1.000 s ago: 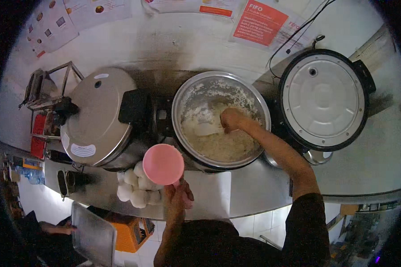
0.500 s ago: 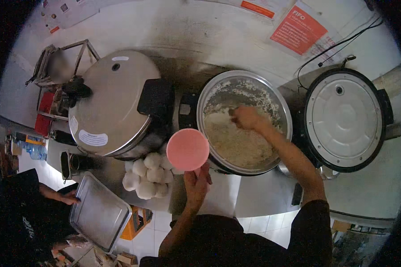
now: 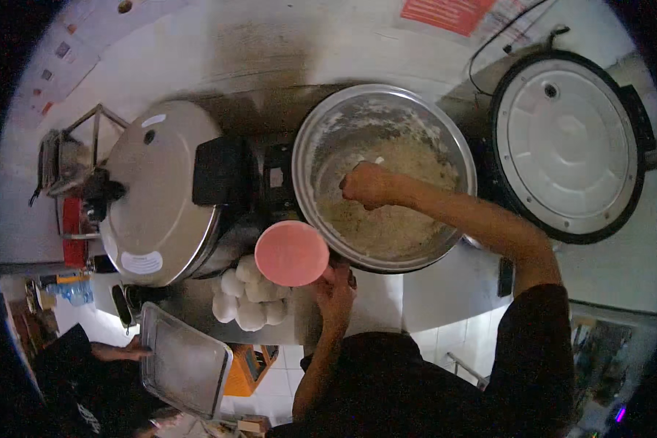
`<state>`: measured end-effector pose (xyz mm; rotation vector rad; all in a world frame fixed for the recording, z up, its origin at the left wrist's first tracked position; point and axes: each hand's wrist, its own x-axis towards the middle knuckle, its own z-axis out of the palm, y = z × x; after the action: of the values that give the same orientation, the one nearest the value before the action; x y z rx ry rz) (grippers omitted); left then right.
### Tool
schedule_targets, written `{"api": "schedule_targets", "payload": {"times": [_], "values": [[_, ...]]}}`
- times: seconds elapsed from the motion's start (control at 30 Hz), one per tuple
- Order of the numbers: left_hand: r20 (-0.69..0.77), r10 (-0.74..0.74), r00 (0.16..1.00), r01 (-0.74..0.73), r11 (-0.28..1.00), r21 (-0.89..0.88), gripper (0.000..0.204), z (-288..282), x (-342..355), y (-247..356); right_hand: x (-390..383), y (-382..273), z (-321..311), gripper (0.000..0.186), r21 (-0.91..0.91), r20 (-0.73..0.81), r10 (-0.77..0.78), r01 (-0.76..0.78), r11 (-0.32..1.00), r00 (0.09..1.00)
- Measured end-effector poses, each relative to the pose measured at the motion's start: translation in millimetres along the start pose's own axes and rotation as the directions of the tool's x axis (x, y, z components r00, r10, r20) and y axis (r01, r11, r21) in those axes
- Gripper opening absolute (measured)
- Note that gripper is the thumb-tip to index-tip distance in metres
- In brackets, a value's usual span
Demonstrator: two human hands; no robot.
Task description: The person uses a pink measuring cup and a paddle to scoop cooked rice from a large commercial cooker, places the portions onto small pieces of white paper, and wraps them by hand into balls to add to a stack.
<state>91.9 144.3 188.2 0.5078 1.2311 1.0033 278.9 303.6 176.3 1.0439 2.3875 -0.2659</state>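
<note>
My left hand grips a round pink dipper by its handle, just in front of the cooker's near left rim. The dipper's wide face is smooth and plain pink. Over the open rice cooker pot, my right hand is closed in a fist, knuckles toward the left. What it holds, if anything, is hidden by the fingers; a small white bit shows just above it. Loose cooked rice covers the pot's bottom, and grains stick to the far wall. Several round white balls are piled beside the dipper.
A large closed cooker stands to the left. The open pot's lid is tipped back on the right, with a black cable on the wall behind it. At lower left, another person's hand holds a shallow clear tray.
My right hand has moved left within the pot, and its fist has turned. The view has shifted; the dipper stays in my left hand, its face slightly more tilted.
</note>
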Motion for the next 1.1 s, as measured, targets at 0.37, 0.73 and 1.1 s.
{"api": "schedule_targets", "payload": {"times": [0.37, 0.73, 1.1], "values": [[-0.077, 0.136, 0.988, -0.141, 0.987, -0.074, 0.026, 2, 23, -12, -40, -11, 55, 0.023, 0.474, -0.084, 0.501, -0.407, 0.78, 0.862], [0.006, 0.513, 0.858, -0.506, 0.845, 0.172, 0.048, -4, 36, -24, -3, -31, 95, 0.021, 0.45, -0.341, 0.317, -0.142, 0.882, 0.885], [-0.148, 0.061, 0.987, -0.055, 0.997, 0.045, 0.041, -9, 24, -22, 3, 34, 113, 0.028, 0.729, 0.455, 0.444, -0.609, 0.313, 0.772]]}}
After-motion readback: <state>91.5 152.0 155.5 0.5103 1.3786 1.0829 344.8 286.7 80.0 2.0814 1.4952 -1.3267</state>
